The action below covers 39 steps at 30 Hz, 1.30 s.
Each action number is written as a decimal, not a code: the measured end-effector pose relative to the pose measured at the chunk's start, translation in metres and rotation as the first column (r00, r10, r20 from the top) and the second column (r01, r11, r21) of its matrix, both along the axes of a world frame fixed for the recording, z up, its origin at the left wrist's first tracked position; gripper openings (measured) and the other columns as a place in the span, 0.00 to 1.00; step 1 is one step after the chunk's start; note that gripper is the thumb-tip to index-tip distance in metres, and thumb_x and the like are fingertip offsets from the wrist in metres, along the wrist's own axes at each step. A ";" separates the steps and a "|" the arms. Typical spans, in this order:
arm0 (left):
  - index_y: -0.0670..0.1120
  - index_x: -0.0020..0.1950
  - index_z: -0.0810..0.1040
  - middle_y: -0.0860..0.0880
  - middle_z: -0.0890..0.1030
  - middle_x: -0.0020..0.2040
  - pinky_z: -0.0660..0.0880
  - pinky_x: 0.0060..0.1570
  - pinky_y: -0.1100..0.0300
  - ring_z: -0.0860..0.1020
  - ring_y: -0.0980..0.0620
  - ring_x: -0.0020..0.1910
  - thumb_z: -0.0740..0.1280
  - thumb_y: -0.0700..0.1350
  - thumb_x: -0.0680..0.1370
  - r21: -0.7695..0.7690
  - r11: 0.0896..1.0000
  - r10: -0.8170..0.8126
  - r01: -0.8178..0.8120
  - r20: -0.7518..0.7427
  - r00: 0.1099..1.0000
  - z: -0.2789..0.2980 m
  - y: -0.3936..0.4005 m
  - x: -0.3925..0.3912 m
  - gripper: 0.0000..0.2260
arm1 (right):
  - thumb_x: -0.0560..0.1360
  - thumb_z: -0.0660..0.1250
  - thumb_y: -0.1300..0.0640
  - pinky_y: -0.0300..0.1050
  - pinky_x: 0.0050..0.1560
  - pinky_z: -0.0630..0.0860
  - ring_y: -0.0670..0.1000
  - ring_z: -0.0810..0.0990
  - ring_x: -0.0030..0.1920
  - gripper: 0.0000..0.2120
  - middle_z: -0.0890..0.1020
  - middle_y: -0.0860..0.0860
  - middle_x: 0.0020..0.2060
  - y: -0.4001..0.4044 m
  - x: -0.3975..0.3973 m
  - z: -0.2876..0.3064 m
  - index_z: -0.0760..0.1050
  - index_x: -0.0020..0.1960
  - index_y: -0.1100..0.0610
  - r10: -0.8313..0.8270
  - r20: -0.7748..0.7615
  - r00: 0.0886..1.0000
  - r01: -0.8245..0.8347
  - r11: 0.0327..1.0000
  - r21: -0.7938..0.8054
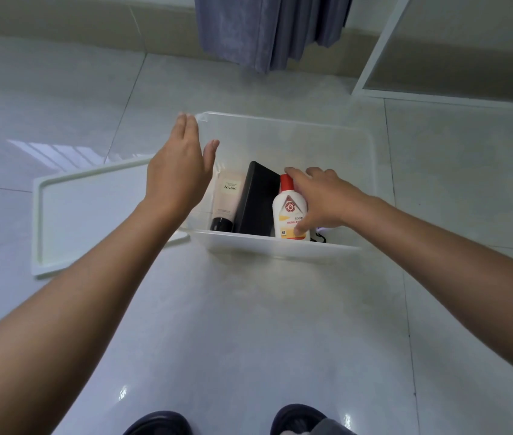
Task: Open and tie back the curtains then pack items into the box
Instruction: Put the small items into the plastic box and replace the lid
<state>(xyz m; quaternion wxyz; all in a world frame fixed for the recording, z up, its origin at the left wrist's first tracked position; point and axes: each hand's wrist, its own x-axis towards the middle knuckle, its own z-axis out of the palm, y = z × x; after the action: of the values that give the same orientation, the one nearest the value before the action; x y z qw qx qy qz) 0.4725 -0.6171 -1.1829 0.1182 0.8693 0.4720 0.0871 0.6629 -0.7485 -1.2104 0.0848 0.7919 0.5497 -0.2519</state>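
A clear plastic box point(283, 248) stands on the tiled floor in front of me. Inside it lie a beige tube with a black cap point(226, 200), a black flat case point(256, 202) and a white bottle with a red cap point(287, 211). My right hand point(321, 199) reaches into the box, its fingers and thumb curled round the white bottle. Over the box's left edge my left hand point(179, 171) hovers with straight fingers, holding nothing. The blue-grey curtain point(267, 29) hangs at the top of the view, its hem just above the floor.
The box's white lid point(91, 215) lies flat on the floor to the left of the box, partly under my left forearm. A white frame point(380, 48) stands at the upper right. My two dark shoes point(296, 419) show at the bottom edge.
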 end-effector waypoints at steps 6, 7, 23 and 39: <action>0.39 0.75 0.57 0.42 0.58 0.76 0.69 0.61 0.48 0.67 0.40 0.69 0.52 0.53 0.82 0.008 1.000 -0.011 0.011 0.008 1.000 -0.002 0.001 0.000 0.26 | 0.59 0.81 0.49 0.52 0.49 0.74 0.61 0.73 0.59 0.64 0.69 0.59 0.62 -0.006 -0.005 -0.005 0.36 0.77 0.47 0.044 0.131 0.990 -0.035 0.997 -0.064; 0.39 0.75 0.57 0.42 0.59 0.76 0.69 0.61 0.48 0.67 0.40 0.69 0.53 0.53 0.82 0.011 1.000 -0.012 0.012 0.009 1.000 -0.002 0.001 -0.001 0.25 | 0.60 0.80 0.50 0.52 0.49 0.74 0.61 0.74 0.58 0.63 0.70 0.59 0.61 -0.006 -0.004 -0.006 0.37 0.77 0.48 0.038 0.131 0.991 -0.032 0.998 -0.049; 0.39 0.74 0.58 0.42 0.59 0.76 0.70 0.60 0.46 0.68 0.39 0.68 0.53 0.53 0.82 0.022 0.999 -0.028 0.028 0.002 1.000 -0.002 0.000 0.000 0.25 | 0.61 0.80 0.55 0.54 0.53 0.77 0.60 0.76 0.58 0.60 0.72 0.59 0.61 -0.006 -0.003 -0.016 0.41 0.77 0.61 -0.075 0.083 0.994 0.077 0.997 -0.021; 0.36 0.73 0.60 0.37 0.60 0.75 0.56 0.72 0.49 0.62 0.42 0.73 0.48 0.56 0.81 0.241 0.877 -0.306 0.416 -0.388 0.870 0.127 0.108 -0.073 0.29 | 0.71 0.64 0.48 0.49 0.53 0.76 0.60 0.78 0.55 0.17 0.81 0.55 0.52 0.134 -0.087 0.133 0.75 0.57 0.52 0.055 -0.018 0.998 -0.038 0.858 0.512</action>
<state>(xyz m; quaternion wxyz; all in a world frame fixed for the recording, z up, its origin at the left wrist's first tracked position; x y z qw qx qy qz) 0.3990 -0.5087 -1.0556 -0.0911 0.9520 0.2920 -0.0127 0.5756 -0.6143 -1.0778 -0.1309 0.7685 0.6169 -0.1078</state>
